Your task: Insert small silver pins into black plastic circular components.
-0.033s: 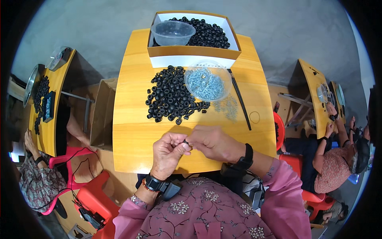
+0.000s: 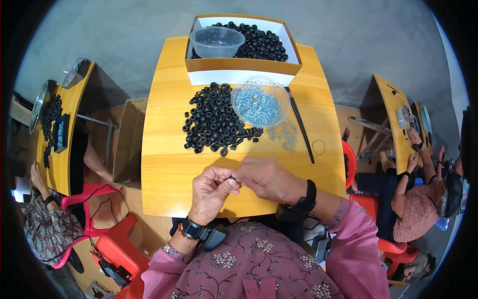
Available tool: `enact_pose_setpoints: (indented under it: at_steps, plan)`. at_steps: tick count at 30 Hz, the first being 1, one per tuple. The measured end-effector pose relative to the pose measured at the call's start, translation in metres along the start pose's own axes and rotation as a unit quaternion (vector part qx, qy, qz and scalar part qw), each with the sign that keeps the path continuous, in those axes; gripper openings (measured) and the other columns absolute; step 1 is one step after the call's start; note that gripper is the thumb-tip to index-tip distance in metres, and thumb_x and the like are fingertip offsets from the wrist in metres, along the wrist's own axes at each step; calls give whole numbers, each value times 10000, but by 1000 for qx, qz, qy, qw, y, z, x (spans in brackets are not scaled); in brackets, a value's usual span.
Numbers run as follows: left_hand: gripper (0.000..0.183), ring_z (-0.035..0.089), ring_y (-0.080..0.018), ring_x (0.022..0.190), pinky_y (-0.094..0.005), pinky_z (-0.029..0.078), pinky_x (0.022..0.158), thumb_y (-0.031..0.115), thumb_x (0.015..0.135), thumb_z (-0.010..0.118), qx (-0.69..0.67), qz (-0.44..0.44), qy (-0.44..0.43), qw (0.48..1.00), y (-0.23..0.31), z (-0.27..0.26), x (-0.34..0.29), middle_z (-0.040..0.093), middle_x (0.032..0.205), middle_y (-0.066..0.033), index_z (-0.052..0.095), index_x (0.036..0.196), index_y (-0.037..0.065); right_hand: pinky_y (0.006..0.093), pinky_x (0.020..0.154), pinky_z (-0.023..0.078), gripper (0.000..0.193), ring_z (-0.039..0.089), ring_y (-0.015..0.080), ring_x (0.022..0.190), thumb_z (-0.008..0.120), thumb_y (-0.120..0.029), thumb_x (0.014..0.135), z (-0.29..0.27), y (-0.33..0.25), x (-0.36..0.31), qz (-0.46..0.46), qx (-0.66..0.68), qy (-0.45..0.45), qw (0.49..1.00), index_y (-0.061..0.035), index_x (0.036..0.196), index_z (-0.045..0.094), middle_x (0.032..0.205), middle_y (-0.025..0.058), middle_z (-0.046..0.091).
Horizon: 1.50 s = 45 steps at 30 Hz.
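Note:
Near the table's front edge, my left hand pinches a tiny black piece between thumb and forefinger. Against it press the closed fingertips of my right hand; what they grip is hidden. Ahead of both hands lies a heap of small black ring-shaped parts, hollow in the middle. A clear round tub to its right holds many tiny silvery-blue parts, and more of them are scattered beside it on the wooden table.
At the table's far end stands a brown-and-white box of black parts, with a clear bowl in it. A thin black rod and a rubber band lie right. Co-workers sit at side tables; a cardboard box stands left.

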<state>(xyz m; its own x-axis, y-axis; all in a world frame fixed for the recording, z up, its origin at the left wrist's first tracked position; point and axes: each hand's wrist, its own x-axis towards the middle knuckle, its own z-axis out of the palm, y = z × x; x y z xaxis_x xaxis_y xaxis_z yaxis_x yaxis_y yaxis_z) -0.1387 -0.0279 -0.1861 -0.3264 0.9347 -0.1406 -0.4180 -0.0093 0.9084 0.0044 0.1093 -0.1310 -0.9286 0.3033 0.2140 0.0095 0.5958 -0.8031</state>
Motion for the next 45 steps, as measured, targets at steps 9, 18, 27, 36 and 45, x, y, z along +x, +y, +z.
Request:
enact_pose_setpoints:
  at_steps: [9, 18, 27, 36, 45]
  plan:
    - [111, 662, -127, 817, -266, 574, 717, 7, 981, 612, 22, -24, -27, 999, 4, -4, 0, 687, 947, -89, 592, 1086, -21, 397, 688, 527, 134, 655, 310, 780, 622, -32, 913, 7, -8, -1, 30, 22, 48, 998, -18, 1047, 633, 846, 131, 626]
    - [105, 657, -122, 800, -254, 557, 697, 41, 976, 638, -5, 0, -11, 1000, 0, -5, 2, 693, 949, -90, 604, 1060, -12, 367, 692, 521, 227, 641, 279, 800, 698, -68, 891, 16, 5, -8, 29, 30, 77, 996, -40, 1114, 667, 875, 119, 620]
    - [101, 670, -145, 815, -276, 551, 757, -7, 960, 624, -92, -28, -3, 995, 2, -7, 3, 705, 967, -111, 619, 1059, -20, 387, 667, 514, 279, 617, 314, 813, 730, -20, 821, 30, -7, -6, 19, 0, 110, 994, -27, 1056, 580, 929, 132, 550]
    - [119, 691, -170, 853, -301, 569, 823, -59, 951, 587, -112, -42, 23, 993, 8, 0, 3, 719, 975, -127, 656, 1047, -43, 420, 626, 489, 278, 591, 338, 761, 742, -75, 798, 39, 3, -6, 6, -101, 125, 987, -20, 960, 522, 874, 132, 514]
    - [118, 684, -159, 815, -289, 571, 794, -19, 966, 604, -160, -71, 55, 983, 13, 6, 5, 722, 963, -109, 675, 1058, -41, 369, 626, 520, 332, 633, 296, 776, 778, -11, 739, 46, 1, 5, -3, -157, 195, 968, -32, 1005, 582, 900, 132, 589]
